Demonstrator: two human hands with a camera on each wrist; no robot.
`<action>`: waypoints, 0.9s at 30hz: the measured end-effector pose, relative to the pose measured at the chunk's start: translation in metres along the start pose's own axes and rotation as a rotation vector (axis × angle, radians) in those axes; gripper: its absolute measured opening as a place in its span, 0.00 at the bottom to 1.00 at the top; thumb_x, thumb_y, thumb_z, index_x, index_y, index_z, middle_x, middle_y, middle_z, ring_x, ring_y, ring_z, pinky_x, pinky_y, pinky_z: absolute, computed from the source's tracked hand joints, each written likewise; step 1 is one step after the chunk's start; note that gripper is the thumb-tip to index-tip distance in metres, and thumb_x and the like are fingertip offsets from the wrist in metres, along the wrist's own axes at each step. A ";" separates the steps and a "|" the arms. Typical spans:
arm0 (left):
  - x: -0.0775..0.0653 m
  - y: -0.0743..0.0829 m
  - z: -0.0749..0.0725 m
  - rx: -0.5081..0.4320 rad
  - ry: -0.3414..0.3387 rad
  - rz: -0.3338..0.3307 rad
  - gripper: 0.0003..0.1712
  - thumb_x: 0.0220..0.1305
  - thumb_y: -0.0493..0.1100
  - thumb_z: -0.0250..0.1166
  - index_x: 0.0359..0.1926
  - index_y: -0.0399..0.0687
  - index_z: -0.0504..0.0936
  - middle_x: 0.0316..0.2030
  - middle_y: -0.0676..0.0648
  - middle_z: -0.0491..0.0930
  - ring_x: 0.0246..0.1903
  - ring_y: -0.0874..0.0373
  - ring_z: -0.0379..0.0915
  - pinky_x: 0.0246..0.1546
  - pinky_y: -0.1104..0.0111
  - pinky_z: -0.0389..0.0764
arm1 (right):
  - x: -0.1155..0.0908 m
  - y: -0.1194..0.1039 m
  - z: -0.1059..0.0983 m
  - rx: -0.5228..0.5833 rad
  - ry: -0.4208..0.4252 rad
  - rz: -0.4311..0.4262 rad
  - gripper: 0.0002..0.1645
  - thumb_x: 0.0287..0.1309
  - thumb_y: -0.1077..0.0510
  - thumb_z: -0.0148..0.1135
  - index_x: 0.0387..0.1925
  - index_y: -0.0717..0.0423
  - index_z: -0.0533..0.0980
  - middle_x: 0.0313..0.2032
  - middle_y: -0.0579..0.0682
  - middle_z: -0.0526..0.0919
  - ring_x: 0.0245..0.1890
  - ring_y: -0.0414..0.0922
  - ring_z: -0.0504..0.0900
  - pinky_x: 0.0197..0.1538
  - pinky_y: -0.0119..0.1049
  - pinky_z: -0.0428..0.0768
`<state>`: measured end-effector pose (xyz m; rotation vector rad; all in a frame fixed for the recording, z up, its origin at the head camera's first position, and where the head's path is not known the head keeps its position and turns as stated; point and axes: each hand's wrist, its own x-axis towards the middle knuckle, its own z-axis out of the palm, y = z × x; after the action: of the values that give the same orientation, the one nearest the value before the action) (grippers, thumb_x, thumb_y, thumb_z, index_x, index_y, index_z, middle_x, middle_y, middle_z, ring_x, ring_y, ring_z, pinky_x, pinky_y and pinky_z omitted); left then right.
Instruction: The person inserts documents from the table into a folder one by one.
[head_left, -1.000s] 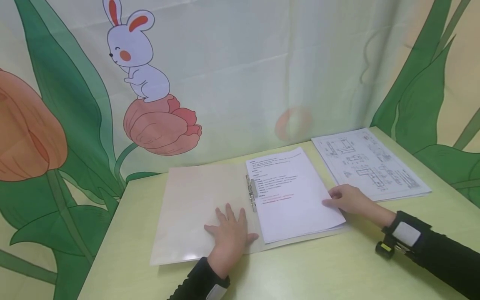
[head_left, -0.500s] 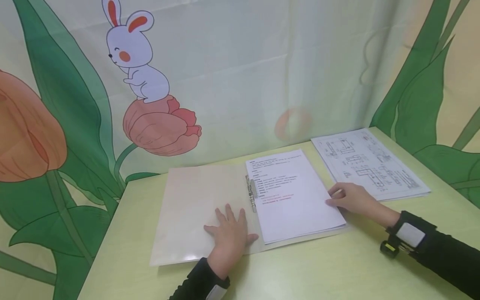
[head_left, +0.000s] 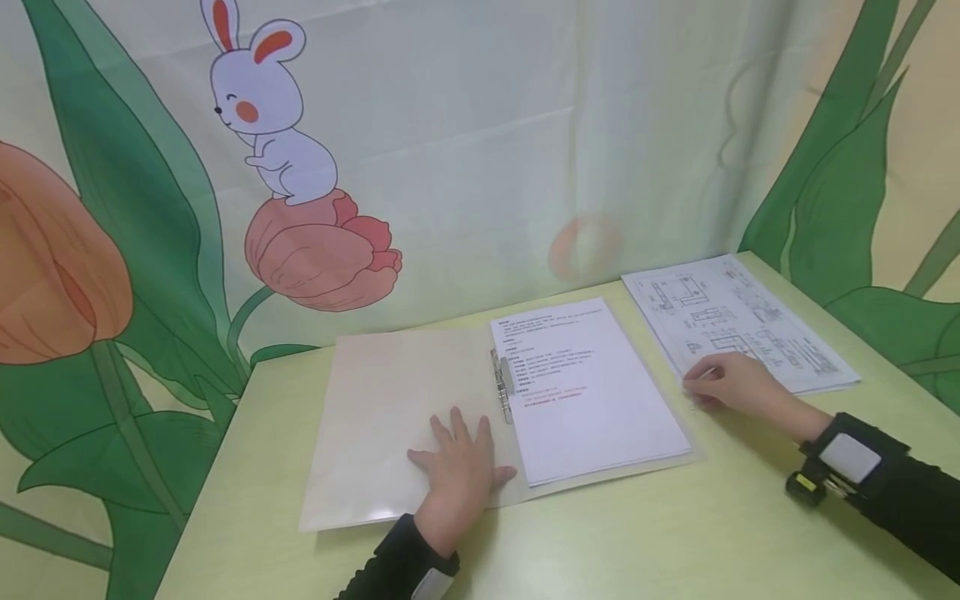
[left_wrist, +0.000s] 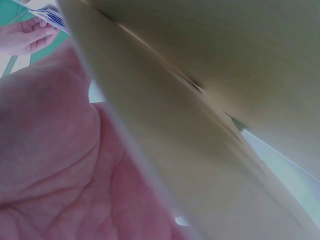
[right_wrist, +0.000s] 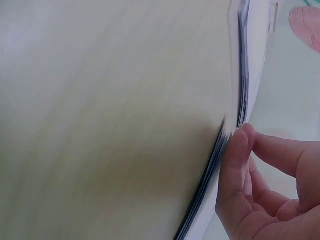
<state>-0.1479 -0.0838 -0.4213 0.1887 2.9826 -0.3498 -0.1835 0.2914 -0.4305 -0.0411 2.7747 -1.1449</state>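
Observation:
An open folder (head_left: pixel 397 392) lies on the table with a stack of printed text sheets (head_left: pixel 592 417) on its right side, beside a metal clip (head_left: pixel 502 385). My left hand (head_left: pixel 457 479) rests on the bare left cover with its fingers spread; up close, the palm (left_wrist: pixel 60 165) shows by the cover's edge. To the folder's right lies a stack of technical drawings (head_left: pixel 690 308). My right hand (head_left: pixel 738 383) has thumb and forefinger brought together at this stack's near left corner, pinching there. In the right wrist view its fingertips (right_wrist: pixel 242 145) meet where the dark page edges fan out.
The pale yellow-green table (head_left: pixel 622 542) carries both stacks and backs onto a curtain (head_left: pixel 480 167) printed with a rabbit and tulips. A narrow strip of tabletop separates the folder from the drawings. Wrist cameras (head_left: pixel 806 489) sit on dark sleeves.
My right hand has left the right edge of the text sheets and moved right to the drawings' corner. The text sheets now lie flatter. My left hand has stayed in place.

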 end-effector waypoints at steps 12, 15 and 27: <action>0.001 0.000 0.001 0.010 -0.011 -0.002 0.48 0.56 0.76 0.58 0.72 0.59 0.66 0.70 0.38 0.57 0.68 0.34 0.53 0.48 0.32 0.63 | 0.011 0.050 -0.042 -0.170 0.147 0.063 0.23 0.60 0.53 0.66 0.44 0.71 0.79 0.33 0.59 0.82 0.35 0.53 0.78 0.30 0.32 0.70; 0.000 0.000 0.001 0.010 -0.017 -0.003 0.48 0.56 0.76 0.58 0.72 0.59 0.66 0.70 0.38 0.57 0.68 0.34 0.53 0.48 0.32 0.63 | 0.010 0.059 -0.048 -0.166 0.158 0.081 0.25 0.61 0.53 0.65 0.45 0.74 0.78 0.33 0.59 0.82 0.35 0.54 0.77 0.30 0.32 0.70; 0.001 0.000 0.002 0.005 -0.020 -0.005 0.48 0.56 0.76 0.58 0.72 0.59 0.66 0.70 0.38 0.57 0.68 0.34 0.53 0.48 0.32 0.63 | 0.008 0.084 -0.074 -0.207 0.200 0.138 0.28 0.60 0.53 0.64 0.47 0.79 0.75 0.44 0.74 0.76 0.39 0.60 0.74 0.31 0.35 0.66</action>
<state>-0.1488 -0.0845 -0.4228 0.1769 2.9637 -0.3569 -0.1991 0.4022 -0.4380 0.2532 3.0048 -0.8692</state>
